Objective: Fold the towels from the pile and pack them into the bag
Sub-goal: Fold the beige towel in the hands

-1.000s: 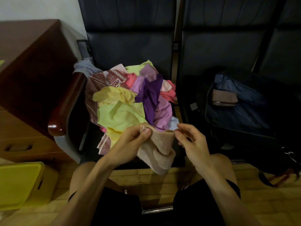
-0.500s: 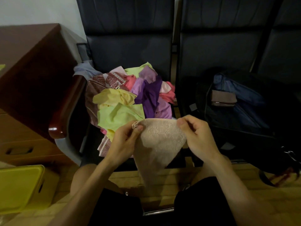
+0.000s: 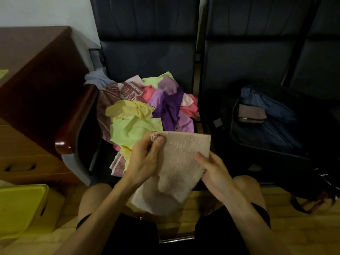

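A beige towel (image 3: pixel 181 162) hangs in front of me above my knees, spread flat along its top edge. My left hand (image 3: pixel 145 159) pinches its top left corner between thumb and fingers. My right hand (image 3: pixel 214 172) holds the towel's right edge lower down, fingers curled round the cloth. Behind the towel, a pile of towels (image 3: pixel 147 111) in yellow, green, purple, pink and a maroon pattern lies on the left chair seat. An open dark bag (image 3: pixel 272 129) sits on the right seat, with a folded brown towel (image 3: pixel 251 114) inside.
A wooden desk (image 3: pixel 36 85) with drawers stands at the left, next to the chair's wooden armrest (image 3: pixel 73 129). A yellow box (image 3: pixel 20 208) sits on the floor at lower left. Dark chair backs (image 3: pixel 147 43) rise behind the pile and the bag.
The towel went from bunched between both hands to spread open. My right hand has since slid from the top right corner down the right edge; the left still pinches the top left corner.
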